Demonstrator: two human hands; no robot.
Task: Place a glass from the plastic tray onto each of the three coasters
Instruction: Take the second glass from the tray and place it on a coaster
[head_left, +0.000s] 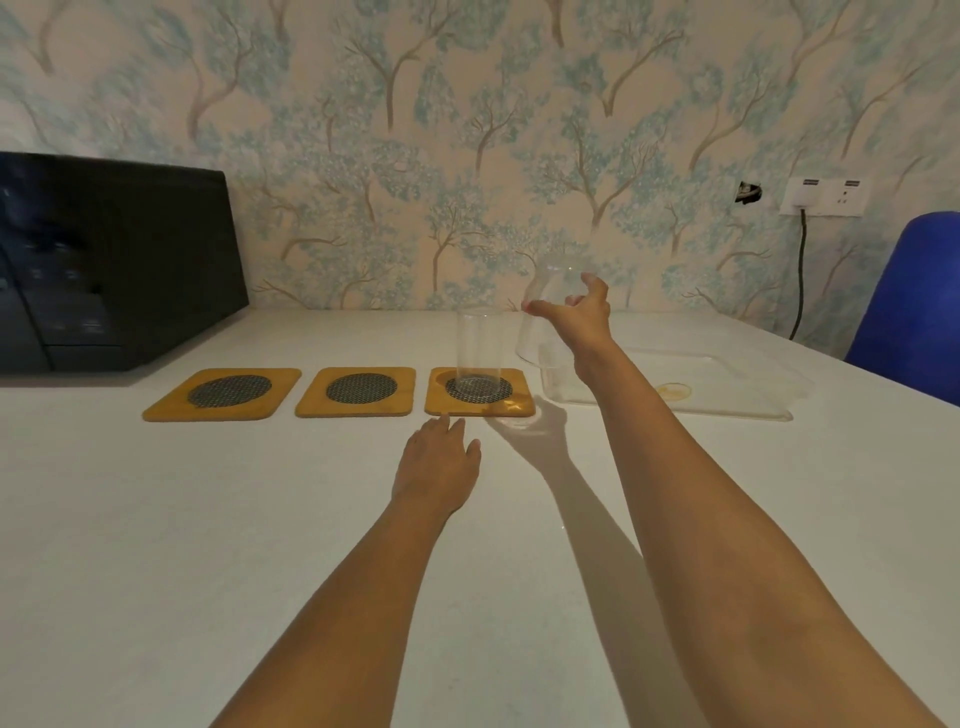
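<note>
Black appliance (104, 260): upper left of the frame against the wall, well apart from the work.
Left coaster (223, 392): left of centre, bare, waiting for a glass.
Middle coaster (358, 391): just beside it, also bare; probably the next target, since the row seems to fill from the tray side.
Right coaster (519, 402): carries an upright glass (479, 345) on its mesh disc.
Left hand (439, 462): flat on the table (156, 519) just below the right coaster, fingers loosely spread, holding nothing; likely bracing.
Right hand (576, 317): right of centre, raised, fingers and thumb curled round a second glass (548, 312), tilted and lifted clear of the tray.
Plastic tray (727, 395): right side; no other glass is discernible in it, though clear glass is hard to tell.
</note>
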